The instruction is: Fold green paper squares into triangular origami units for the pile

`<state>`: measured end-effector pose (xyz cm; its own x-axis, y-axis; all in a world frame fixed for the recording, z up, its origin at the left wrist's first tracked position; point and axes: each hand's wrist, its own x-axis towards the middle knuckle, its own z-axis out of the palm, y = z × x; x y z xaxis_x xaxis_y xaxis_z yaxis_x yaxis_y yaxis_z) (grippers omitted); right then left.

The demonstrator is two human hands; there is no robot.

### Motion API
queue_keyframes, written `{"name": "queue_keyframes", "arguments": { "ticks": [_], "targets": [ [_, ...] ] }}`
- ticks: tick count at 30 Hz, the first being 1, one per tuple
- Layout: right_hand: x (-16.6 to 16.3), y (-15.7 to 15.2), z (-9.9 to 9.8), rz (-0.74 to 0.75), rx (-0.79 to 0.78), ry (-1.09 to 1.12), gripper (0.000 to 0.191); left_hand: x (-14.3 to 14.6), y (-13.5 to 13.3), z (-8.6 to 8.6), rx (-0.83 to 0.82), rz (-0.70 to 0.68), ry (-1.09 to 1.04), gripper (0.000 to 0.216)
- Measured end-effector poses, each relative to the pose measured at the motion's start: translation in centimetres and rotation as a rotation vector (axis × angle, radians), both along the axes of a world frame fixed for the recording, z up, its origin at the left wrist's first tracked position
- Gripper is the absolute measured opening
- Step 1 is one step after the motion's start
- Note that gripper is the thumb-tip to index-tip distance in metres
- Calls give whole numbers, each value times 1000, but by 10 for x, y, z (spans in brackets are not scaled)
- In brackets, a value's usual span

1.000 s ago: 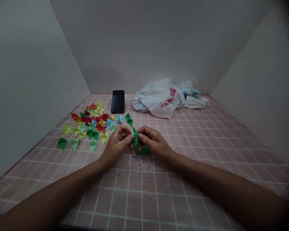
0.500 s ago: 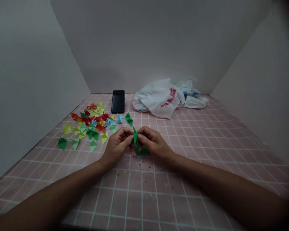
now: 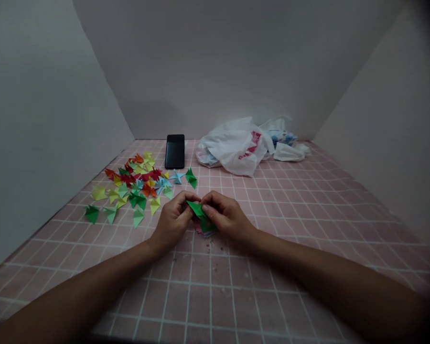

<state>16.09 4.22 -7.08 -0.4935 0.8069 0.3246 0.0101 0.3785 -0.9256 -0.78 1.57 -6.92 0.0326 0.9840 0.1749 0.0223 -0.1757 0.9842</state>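
Across a pink tiled counter (image 3: 268, 286), from the left, lies a loose scatter of small folded paper triangles (image 3: 138, 217) in red, orange, yellow, green and blue. A black phone (image 3: 174, 151) lies flat just beyond them. Near the middle, the left hand (image 3: 174, 222) is curled closed, its fingers and thumb pinching one side of a green folded paper piece (image 3: 198, 209). The right hand (image 3: 226, 217), equally closed, pinches the other side. The piece, upright a moment ago, now tilts nearly flat between them, just above a small stack of coloured paper (image 3: 205, 231). Farther back on the right sits a crumpled white plastic bag (image 3: 232, 149).
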Motion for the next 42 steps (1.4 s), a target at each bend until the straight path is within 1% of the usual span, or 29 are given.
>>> {"name": "queue_keyframes", "arguments": {
  "ticks": [4,8,11,14,17,20,24,29,32,34,37,42],
  "targets": [
    [-1,-1,0,-79,93,-62,7,4,-2,-1,-72,-9,-97,21],
    [-2,1,-1,-249,154,-58,7,7,-3,3,-90,13,-227,30],
    [-2,0,-1,-310,190,-70,6,8,-4,4,-62,-2,-204,35],
    [-2,-3,-1,-301,287,-95,7,8,-4,2,-52,-11,-119,34],
    [-3,-4,-3,-303,385,-112,9,6,-5,0,-66,-3,-55,27],
    [-2,-4,-4,-310,405,-117,9,4,-4,1,-53,-8,14,21],
    [-1,-3,-5,-289,421,-145,10,4,-4,6,31,8,150,19],
    [0,-3,-7,-251,528,-202,13,3,-4,9,86,24,247,20],
    [0,-2,-9,-242,598,-212,15,2,-4,8,78,11,268,22],
    [0,-1,-10,-246,617,-212,15,2,-5,7,54,2,267,22],
    [1,0,-9,-262,592,-220,14,1,-4,4,25,7,234,21],
    [1,-2,-6,-251,509,-192,11,1,-4,2,-1,34,116,17]
  ]
}}
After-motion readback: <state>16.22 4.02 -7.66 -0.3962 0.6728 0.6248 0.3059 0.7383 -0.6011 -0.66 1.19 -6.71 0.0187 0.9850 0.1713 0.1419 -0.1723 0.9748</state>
